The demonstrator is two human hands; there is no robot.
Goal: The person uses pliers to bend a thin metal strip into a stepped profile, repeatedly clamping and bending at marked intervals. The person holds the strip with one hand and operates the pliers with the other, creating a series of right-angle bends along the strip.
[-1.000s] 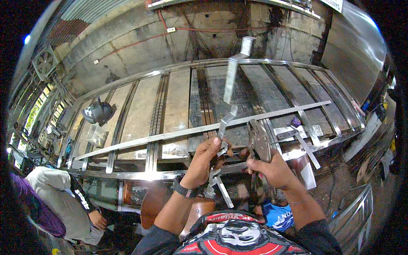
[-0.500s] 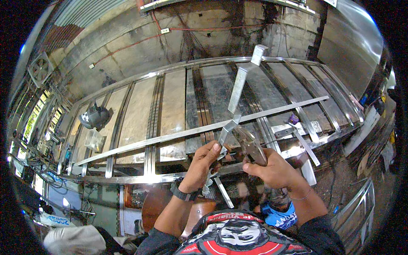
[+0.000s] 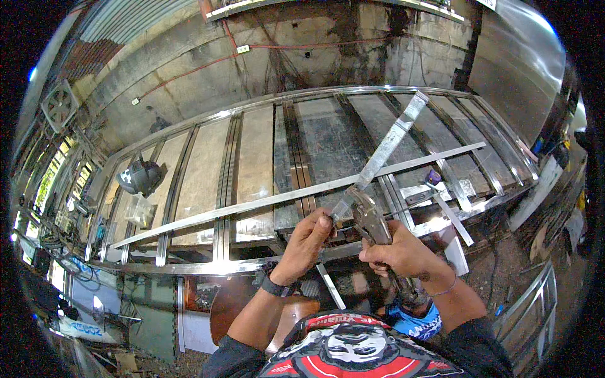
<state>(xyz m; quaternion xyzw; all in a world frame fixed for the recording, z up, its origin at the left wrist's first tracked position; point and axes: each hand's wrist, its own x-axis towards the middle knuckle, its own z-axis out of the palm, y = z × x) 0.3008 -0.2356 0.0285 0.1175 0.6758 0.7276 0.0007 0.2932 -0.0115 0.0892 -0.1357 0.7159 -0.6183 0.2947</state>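
My left hand (image 3: 305, 246) is closed on the lower end of a bent strip of shiny flat metal (image 3: 392, 142). The strip rises from my fingers, bends, and slants up to the right above the metal frame (image 3: 252, 266). In my right hand (image 3: 403, 252) is a worn grey-brown metal hand tool (image 3: 373, 222), whose exact kind I cannot make out. Its head lies against the strip near the bend; whether it grips the strip is hidden. Behind both hands, a long flat metal bar (image 3: 271, 205) lies slantwise across the frame.
On the frame's left lie a dark welding helmet (image 3: 140, 176) and a clear plastic tub (image 3: 137, 209). To the right are a small purple object (image 3: 433, 177) and a short metal strip (image 3: 454, 220). A concrete wall (image 3: 189, 75) stands behind; a metal lattice (image 3: 532, 309) leans lower right.
The upper part of the metal strip has swung right and turned, now showing its broad face as one straight length. Both hands and the tool have shifted slightly.
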